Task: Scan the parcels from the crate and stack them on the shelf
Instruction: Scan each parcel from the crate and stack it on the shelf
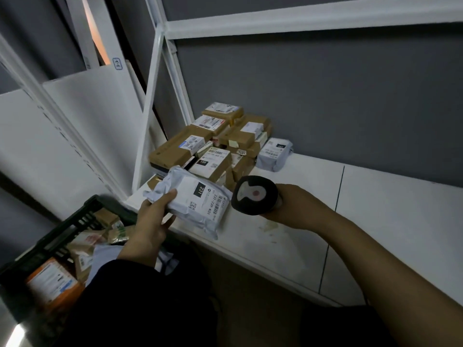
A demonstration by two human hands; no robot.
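Scanning goes best if the left hand (150, 221), gripping the white parcel (198, 201) above the shelf (288, 236) edge, keeps its label flat toward the scanner (254, 195) clenched in the right hand (295, 209).

— How's the light?
— Dim and grey; a warm orange glow (96, 28) at eleven o'clock, white glare (15, 338) at seven.
— Sharpness?
— Soft throughout. Shelf uprights (147, 106) bow with wide-angle distortion; the crate (62, 236) at eight o'clock is blurred.
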